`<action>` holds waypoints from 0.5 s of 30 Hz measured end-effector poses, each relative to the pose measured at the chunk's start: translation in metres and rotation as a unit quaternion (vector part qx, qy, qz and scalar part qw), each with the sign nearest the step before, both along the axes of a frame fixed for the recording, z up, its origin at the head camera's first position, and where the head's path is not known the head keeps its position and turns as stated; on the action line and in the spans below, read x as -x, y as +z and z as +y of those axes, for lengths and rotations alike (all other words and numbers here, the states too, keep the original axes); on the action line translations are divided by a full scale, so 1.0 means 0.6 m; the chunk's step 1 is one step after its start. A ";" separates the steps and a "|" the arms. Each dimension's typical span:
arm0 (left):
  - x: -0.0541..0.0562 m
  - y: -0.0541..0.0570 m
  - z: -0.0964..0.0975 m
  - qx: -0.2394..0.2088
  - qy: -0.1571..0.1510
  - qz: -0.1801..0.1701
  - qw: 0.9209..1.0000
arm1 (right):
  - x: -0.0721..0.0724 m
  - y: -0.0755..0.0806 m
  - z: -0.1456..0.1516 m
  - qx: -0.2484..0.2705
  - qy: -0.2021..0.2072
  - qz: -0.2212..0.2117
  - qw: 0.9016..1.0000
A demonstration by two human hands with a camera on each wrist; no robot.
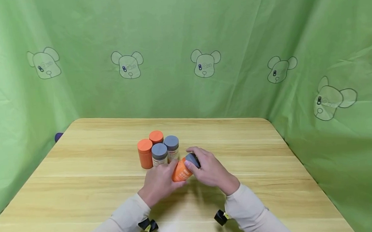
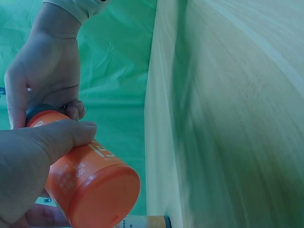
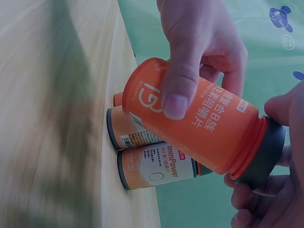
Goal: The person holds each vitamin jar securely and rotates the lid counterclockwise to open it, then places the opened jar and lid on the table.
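An orange pill bottle (image 1: 181,172) is held tilted over the table between both hands. My left hand (image 1: 159,182) grips its body, thumb lying across the white-lettered label. At the other end, the fingers and thumb of my right hand (image 1: 211,169) grip the dark grey cap (image 3: 266,156). The cap sits on the neck, with an orange ring showing beside it in the right wrist view. The bottle's round orange base (image 2: 107,197) faces the left wrist camera.
Just beyond the left hand stand two orange-topped bottles (image 1: 145,156) and two grey-capped bottles with pale labels (image 1: 171,144), grouped closely. They stand upright on the wood-grain table (image 1: 253,151). A green curtain (image 1: 172,95) with bear-head drawings hangs around the table.
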State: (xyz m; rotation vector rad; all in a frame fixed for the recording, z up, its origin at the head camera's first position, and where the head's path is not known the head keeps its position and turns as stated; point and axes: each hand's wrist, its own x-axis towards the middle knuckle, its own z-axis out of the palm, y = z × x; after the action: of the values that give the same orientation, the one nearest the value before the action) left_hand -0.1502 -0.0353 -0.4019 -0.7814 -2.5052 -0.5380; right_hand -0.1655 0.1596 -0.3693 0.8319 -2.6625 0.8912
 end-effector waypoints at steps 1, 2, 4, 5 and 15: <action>0.000 0.000 0.000 -0.001 0.000 0.001 1.000 | 0.000 0.001 0.001 0.000 0.003 0.003 1.000; 0.000 0.000 0.000 -0.001 -0.001 0.001 1.000 | 0.000 0.001 0.001 0.000 0.007 0.006 1.000; 0.000 -0.001 0.000 0.000 -0.001 0.001 1.000 | -0.001 0.001 0.003 0.002 0.017 0.013 1.000; 0.001 -0.001 0.000 0.001 0.000 0.000 1.000 | -0.001 0.002 0.004 0.003 0.022 0.015 1.000; 0.000 -0.001 0.002 0.006 0.006 -0.002 1.000 | -0.002 0.002 0.008 0.010 0.040 0.027 0.999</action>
State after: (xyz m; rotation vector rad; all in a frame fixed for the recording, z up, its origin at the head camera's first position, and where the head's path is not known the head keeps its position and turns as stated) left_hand -0.1503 -0.0344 -0.4027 -0.7705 -2.5163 -0.5225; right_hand -0.1643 0.1645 -0.3684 0.9487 -2.5875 0.8986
